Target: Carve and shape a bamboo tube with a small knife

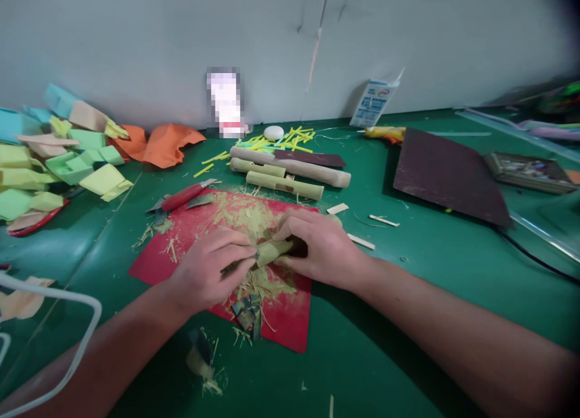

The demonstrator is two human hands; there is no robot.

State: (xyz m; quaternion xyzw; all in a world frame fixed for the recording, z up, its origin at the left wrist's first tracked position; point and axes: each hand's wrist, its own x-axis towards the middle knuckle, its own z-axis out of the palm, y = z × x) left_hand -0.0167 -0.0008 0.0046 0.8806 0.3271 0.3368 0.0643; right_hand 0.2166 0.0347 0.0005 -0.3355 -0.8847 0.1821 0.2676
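1. Here are both hands, close together: the left hand (212, 264) has its fingers curled, fingertips pinching at the left end of a short bamboo piece (273, 252).
2. And the right hand (317, 246) grips the other end, thumb below, fingers over the top.
3. The bamboo piece sits between them, over a red sheet (296, 321); whether it touches the sheet, I cannot tell.
4. Pale shavings (249, 215) everywhere on that sheet, with small dark scraps (246, 314) by its near edge!
5. Up at the far left corner, a red-handled knife (185, 196) lies at an angle.
6. Just beyond the sheet, two notched bamboo tubes (285, 185) lie alongside a longer wooden stick (312, 169).
7. Behind those, yellow strips (296, 141) scatter around a white, egg-shaped object (273, 132).
8. Out wide on the green worktop (362, 345): folded papers (75, 152) left, a dark brown sheet (446, 176) right.
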